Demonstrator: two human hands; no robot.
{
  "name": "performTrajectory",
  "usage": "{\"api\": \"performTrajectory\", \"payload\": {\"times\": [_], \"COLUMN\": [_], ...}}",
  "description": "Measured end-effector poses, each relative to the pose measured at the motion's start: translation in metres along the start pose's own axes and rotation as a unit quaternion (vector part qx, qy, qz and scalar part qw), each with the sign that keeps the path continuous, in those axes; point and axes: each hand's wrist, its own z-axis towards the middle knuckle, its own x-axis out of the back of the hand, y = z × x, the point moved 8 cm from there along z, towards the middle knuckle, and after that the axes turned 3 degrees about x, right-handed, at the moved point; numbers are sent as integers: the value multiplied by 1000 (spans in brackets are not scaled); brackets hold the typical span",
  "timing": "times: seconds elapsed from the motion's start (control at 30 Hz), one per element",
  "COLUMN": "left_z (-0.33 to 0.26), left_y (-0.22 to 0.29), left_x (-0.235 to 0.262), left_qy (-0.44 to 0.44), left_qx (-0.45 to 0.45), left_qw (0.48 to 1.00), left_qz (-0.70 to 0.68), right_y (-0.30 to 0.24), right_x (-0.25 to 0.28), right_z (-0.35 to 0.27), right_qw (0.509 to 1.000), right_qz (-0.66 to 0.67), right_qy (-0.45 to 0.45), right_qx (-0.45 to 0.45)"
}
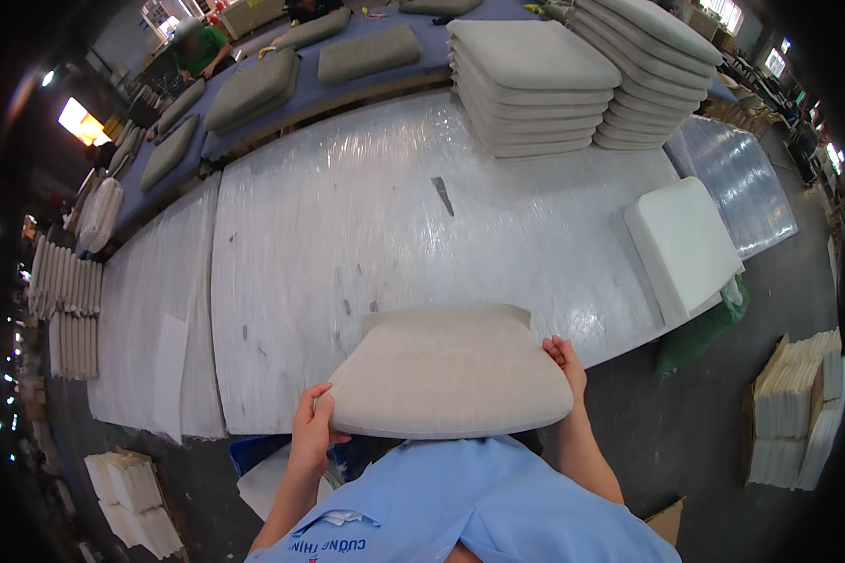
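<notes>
A beige fabric-covered seat cushion (451, 375) is tilted up at the near edge of the plastic-wrapped table, right in front of my body. My left hand (314, 418) grips its left corner, thumb on the near side and some fingers hidden behind it. At the opposite corner my right hand (565, 361) holds the side edge with its fingers curled. A flap of the cover stands up along the cushion's far edge. Farther right on the table lies a bare white foam block (685, 244).
Two tall stacks of grey cushions (535, 56) stand at the table's far right. Beyond runs a blue-topped bench (310, 84) with several grey cushions, where a person in green (200, 52) works. Foam pieces (798, 413) stand on the floor at right, beyond a green bag (695, 338).
</notes>
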Motion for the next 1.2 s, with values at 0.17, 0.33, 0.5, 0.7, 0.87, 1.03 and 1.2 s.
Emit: {"api": "performTrajectory", "payload": {"times": [0.17,0.33,0.5,0.7,0.87,1.03,1.2], "left_z": [-32,-15,71,144,171,191,198], "left_y": [14,49,10,-38,-55,-57,-57], "left_x": [-5,-23,-84,-141,-171,-188,-193], "left_qy": [-40,-95,-328,-374,-339,-319,-302], "left_qx": [-41,-180,-83,-62,-54,-38,-59], "left_qw": [968,811,761,693,681,691,708], "left_qz": [245,549,553,613,647,647,636], "right_y": [-53,-71,-17,46,76,96,107], "right_x": [-39,-112,-120,-112,-120,-158,-151], "right_z": [-38,-88,-50,23,81,115,145], "right_qw": [968,658,449,360,393,368,368], "right_qz": [-197,-628,-753,-817,-834,-852,-880], "right_qy": [-140,-414,-479,-449,-376,-300,-244], "right_qx": [-66,40,-38,-26,91,220,172]}}
